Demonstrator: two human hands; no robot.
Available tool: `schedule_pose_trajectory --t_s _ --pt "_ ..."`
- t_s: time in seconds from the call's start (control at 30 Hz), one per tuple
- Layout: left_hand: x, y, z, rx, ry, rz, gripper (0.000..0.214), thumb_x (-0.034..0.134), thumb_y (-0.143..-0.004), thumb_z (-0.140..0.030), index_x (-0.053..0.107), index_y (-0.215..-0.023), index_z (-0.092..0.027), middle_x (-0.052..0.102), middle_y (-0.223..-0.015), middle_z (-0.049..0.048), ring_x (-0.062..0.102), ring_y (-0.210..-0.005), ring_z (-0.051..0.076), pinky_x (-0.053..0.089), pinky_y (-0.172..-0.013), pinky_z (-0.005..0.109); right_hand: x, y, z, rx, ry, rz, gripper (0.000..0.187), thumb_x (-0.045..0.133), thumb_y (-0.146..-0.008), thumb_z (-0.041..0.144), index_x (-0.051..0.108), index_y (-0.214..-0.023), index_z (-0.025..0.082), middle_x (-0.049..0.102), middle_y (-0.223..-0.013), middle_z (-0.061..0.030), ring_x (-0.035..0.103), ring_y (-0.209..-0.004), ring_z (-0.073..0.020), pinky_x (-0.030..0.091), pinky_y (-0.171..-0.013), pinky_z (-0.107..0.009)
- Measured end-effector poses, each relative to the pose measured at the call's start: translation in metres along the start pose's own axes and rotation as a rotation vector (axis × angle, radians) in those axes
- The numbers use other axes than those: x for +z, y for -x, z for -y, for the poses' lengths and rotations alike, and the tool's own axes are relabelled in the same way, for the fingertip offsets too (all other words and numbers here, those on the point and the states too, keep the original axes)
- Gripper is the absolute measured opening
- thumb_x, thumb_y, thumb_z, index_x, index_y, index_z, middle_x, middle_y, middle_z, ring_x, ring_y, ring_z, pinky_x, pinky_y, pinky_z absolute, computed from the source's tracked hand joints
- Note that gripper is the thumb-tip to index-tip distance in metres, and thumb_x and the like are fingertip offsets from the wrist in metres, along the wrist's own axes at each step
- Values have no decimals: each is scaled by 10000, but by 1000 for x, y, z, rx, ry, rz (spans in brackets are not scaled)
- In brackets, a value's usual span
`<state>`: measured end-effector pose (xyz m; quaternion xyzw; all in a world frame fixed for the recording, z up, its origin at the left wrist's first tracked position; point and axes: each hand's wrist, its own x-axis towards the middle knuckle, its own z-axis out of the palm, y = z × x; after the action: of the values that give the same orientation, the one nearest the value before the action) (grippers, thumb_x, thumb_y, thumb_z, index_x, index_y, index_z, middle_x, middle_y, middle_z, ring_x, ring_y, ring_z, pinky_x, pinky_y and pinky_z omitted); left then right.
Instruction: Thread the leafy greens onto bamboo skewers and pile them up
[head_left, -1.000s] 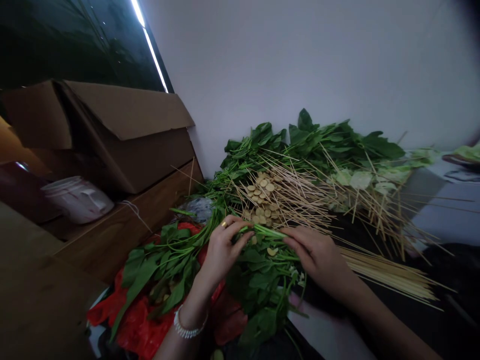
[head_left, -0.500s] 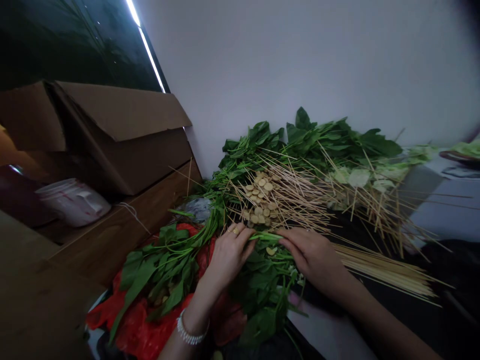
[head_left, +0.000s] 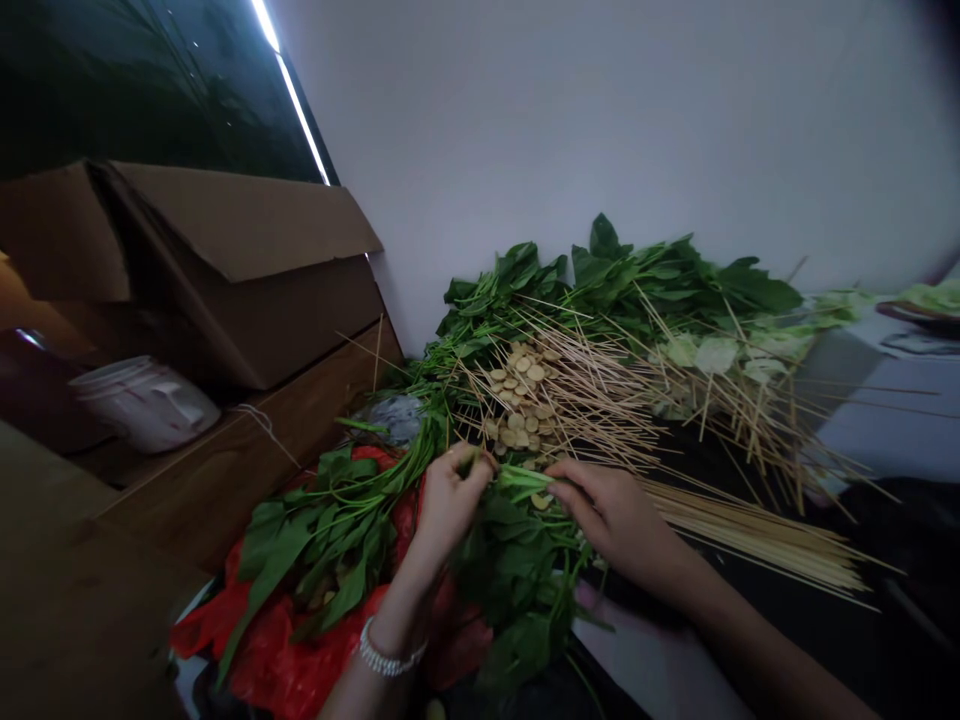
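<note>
Several stems of leafy greens [head_left: 521,478] pinched in the left hand [head_left: 450,505], fingers closed; right hand [head_left: 611,520] curled against them, grip unclear; stems lying over a red plastic bag [head_left: 277,650], bamboo skewers [head_left: 750,535] just beside.

Bare L hand [head_left: 450,505] curled, fingertips bunched in pinch; R hand [head_left: 615,522] angled in from right, fingers loosely extended, hands just apart.
</note>
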<state>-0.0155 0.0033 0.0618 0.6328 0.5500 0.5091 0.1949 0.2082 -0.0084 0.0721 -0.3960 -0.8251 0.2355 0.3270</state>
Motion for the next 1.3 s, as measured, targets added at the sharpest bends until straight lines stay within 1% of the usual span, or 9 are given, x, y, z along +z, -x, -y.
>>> schedule_pose_trajectory --t_s 0.1,0.17,0.27,0.4,0.5,0.73,0.93,1.03,1.3 --pt "-17 -9 2 -77 40 -185 187 475 -800 -232 557 -640 -181 488 -586 -38 457 -592 127 351 -581 229 -7 1 -2 37 8 -22 206 438 -971 275 629 -941 205 695 -838 -26 636 -765 -184 424 -705 -299" --pt "-26 -8 -3 -63 63 -201 215 437 -865 -266 525 -681 -194 479 -591 -45 451 -579 126 353 -566 225 -9 1 -2 57 18 -50 214 435 -972 286 627 -933 201 690 -817 -30 628 -742 -185 416 -685 -298" --pt "-23 5 -17 52 6 -68 247 411 -945 -299 548 -766 -198 567 -707 -20 524 -674 133 404 -644 232 -6 -1 -1 38 26 -59 220 421 -976 287 619 -941 197 681 -796 -31 618 -713 -181 409 -670 -295" --pt "2 23 -27 289 -153 148 100 569 -916 -293 580 -888 -197 633 -893 24 591 -842 155 442 -766 252 4 0 -1 8 38 -50 206 412 -983 271 602 -953 200 682 -842 -33 629 -759 -187 411 -704 -298" --pt "16 28 -25 375 -197 189 87 606 -901 -263 562 -942 -201 626 -940 41 601 -886 167 461 -791 265 8 2 -2 -7 57 -61 193 408 -985 257 590 -952 201 678 -849 -32 629 -770 -187 409 -704 -295" --pt "22 35 -22 396 -348 54 57 573 -922 -250 559 -964 -215 610 -936 34 623 -835 166 484 -756 274 18 2 2 -2 88 -116 201 370 -994 238 563 -960 194 654 -802 -30 612 -723 -187 400 -677 -293" --pt "27 42 -20 312 -473 96 122 555 -928 -315 562 -877 -204 613 -835 23 616 -763 184 480 -669 280 23 5 1 -43 123 -201 175 368 -983 200 536 -937 203 641 -767 -19 607 -688 -181 387 -649 -289" --pt "28 43 -22 281 -434 156 113 550 -931 -302 579 -991 -211 636 -898 32 635 -819 191 493 -700 284 24 5 2 -61 119 -219 159 373 -978 207 523 -927 206 650 -779 -29 610 -695 -186 400 -660 -292" --pt "20 39 -19 353 -520 320 233 513 -897 -154 594 -1102 -232 577 -1041 53 624 -824 175 501 -697 271 17 3 5 42 74 -78 146 387 -977 231 527 -1011 206 681 -817 -38 633 -705 -186 414 -645 -279"
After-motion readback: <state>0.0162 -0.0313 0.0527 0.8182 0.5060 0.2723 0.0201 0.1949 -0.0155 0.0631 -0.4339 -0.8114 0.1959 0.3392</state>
